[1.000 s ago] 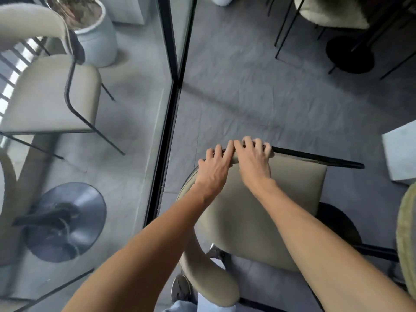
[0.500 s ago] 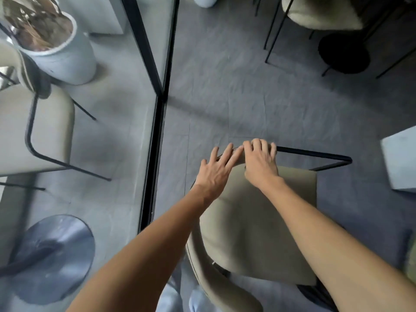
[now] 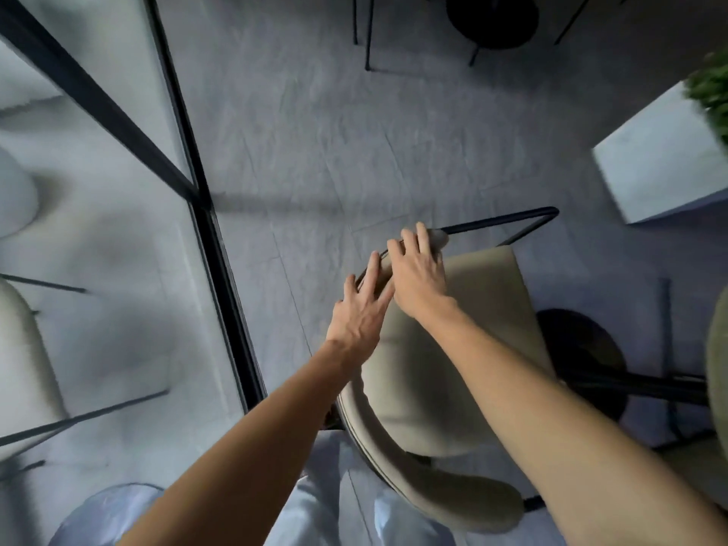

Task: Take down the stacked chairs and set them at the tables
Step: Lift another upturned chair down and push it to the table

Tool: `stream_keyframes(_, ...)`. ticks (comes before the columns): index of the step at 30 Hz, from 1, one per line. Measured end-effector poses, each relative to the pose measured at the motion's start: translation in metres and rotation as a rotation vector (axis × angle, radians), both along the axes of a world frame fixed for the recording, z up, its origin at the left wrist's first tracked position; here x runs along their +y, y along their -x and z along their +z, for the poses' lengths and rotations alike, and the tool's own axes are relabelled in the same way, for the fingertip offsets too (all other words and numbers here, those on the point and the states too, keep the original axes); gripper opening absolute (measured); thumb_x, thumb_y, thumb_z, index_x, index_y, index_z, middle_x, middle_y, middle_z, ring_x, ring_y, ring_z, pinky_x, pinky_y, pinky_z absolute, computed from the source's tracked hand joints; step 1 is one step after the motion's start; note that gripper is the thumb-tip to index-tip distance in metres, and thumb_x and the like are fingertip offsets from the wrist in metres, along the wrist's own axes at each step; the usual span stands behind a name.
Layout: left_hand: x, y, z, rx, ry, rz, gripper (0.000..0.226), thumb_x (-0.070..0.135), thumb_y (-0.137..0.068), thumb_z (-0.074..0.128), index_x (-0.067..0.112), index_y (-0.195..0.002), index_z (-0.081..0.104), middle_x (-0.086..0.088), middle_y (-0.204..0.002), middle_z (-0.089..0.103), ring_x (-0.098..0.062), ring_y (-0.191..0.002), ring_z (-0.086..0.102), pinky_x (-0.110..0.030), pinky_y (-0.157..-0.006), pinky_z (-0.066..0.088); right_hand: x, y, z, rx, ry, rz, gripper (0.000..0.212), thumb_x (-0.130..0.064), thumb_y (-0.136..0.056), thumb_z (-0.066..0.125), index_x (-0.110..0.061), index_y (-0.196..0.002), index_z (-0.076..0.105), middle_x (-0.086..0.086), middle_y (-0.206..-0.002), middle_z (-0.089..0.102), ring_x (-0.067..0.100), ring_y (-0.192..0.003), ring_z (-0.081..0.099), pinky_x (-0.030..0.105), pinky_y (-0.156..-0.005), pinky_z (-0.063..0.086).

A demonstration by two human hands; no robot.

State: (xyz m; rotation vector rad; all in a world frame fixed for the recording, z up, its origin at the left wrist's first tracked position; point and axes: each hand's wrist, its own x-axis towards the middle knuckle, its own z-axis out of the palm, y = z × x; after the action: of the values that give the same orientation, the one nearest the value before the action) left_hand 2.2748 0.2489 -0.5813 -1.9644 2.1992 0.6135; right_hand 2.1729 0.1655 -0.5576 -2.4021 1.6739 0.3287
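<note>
On my feed there's grey floor [image 3: 315, 132] and a glass wall [image 3: 98, 230] on the left, with the beige chair [image 3: 472, 329] just beside it under both arms. The right hand [image 3: 419, 277] grips the seat's far edge, and the left hand [image 3: 362, 313] rests alongside it, fingers straight.

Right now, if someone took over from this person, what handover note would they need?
Left hand: open, straight fingers along the chair's far seat edge.
Right hand: laid over the same edge beside it; blur hides whether it grips.
Chair: directly in front of the person, backrest nearest them, beside a round table base. Whether its legs are on the floor can't be seen.
Done: this chair appears single, not stacked.
Left: set it at a table. No stack is in view.
</note>
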Motion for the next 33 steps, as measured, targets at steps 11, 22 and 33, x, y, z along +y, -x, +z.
stream_keyframes(11,-0.067,0.004,0.010,0.140,-0.001,-0.094,0.107,-0.013,-0.077,0.059,0.037,-0.158,0.009,-0.003,-0.165,-0.013,-0.036,-0.135,0.027,-0.045,-0.090,0.055,-0.028,0.023,0.008,-0.259,0.019,-0.174,0.064,0.000,-0.088,0.058,-0.014,-0.147,0.037,0.015,-0.162,0.015,0.034,-0.152,-0.001,0.043,-0.119,0.024)
stream_keyframes(22,-0.193,0.033,-0.028,0.005,0.088,-0.416,0.102,0.008,-0.081,0.069,0.025,-0.160,0.008,-0.009,-0.167,-0.002,-0.034,-0.151,0.009,-0.044,-0.113,0.035,-0.079,0.061,0.003,-0.384,-0.059,-0.328,0.097,0.006,-0.081,0.065,-0.012,-0.158,0.008,0.014,-0.164,-0.011,0.029,-0.152,0.012,0.043,-0.115,0.035)
stream_keyframes(33,-0.272,0.052,0.006,0.013,0.163,-0.642,0.096,-0.002,-0.077,0.069,0.012,-0.159,0.021,-0.016,-0.160,-0.003,-0.031,-0.146,-0.003,-0.045,-0.115,0.031,-0.152,0.077,0.003,-0.402,-0.067,-0.436,0.096,0.001,-0.082,0.067,-0.012,-0.158,0.010,0.016,-0.165,-0.008,0.038,-0.145,0.030,0.045,-0.111,0.039)
